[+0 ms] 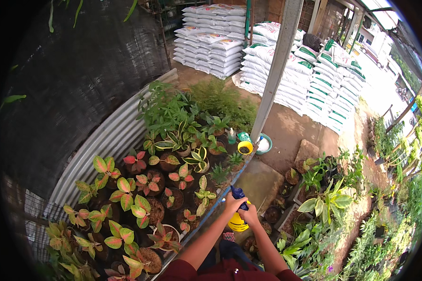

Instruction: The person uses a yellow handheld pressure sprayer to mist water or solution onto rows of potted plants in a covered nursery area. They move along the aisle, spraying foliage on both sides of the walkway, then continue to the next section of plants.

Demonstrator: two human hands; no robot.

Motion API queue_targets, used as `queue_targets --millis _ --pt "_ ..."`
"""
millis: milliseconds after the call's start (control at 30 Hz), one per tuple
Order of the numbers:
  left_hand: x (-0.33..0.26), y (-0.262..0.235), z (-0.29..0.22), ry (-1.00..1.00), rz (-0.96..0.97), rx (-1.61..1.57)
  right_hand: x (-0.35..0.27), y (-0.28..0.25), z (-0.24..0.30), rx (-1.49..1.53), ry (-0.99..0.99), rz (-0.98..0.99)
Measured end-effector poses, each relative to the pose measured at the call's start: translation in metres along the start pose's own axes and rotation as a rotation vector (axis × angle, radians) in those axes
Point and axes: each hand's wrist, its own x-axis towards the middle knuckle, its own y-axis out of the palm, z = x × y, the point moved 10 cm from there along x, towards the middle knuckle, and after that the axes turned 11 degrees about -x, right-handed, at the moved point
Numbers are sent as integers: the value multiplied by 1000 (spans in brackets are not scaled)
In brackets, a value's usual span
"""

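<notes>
A yellow spray bottle (238,224) with a dark blue pump head (237,192) is held out in front of my body. The fingers of my left hand (233,204) are wrapped around it just below the head. My right hand (250,215) grips it on the other side, at the upper part of the yellow body. To the left of my hands, many potted plants with red and green leaves (141,210) fill a bed. A blue-edged rail (213,206) runs between that bed and me.
A metal post (277,65) rises ahead. At its foot are a yellow pot (244,148), a green basin (264,144) and a clear bottle (231,136). White sacks (211,44) are stacked behind. Corrugated sheeting (98,152) borders the bed; leafy plants (330,202) stand at right.
</notes>
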Motion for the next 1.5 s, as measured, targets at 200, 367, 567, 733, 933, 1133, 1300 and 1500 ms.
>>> queue_targets --millis 200,367,567,733,933,1133,1300,1500 --pt "-4 3 -110 339 -50 133 11 -12 80 45 -263 -54" --pt "-19 -6 -144 434 -69 83 -1 -6 119 84 -376 -34" --pt "-33 -23 -97 268 -35 51 -23 14 84 54 -215 36" --pt "-52 -45 -24 105 69 -20 -56 44 25 62 -14 61" --pt "-88 -91 14 83 177 -26 -117 89 13 40 36 -71" --pt "-117 -115 -45 278 139 222 -162 110 58 166 -48 -186" --pt "-154 -106 -133 503 262 185 -195 109 120 276 -227 -320" --pt "-174 -109 -144 438 323 149 -213 117 124 309 -241 -350"
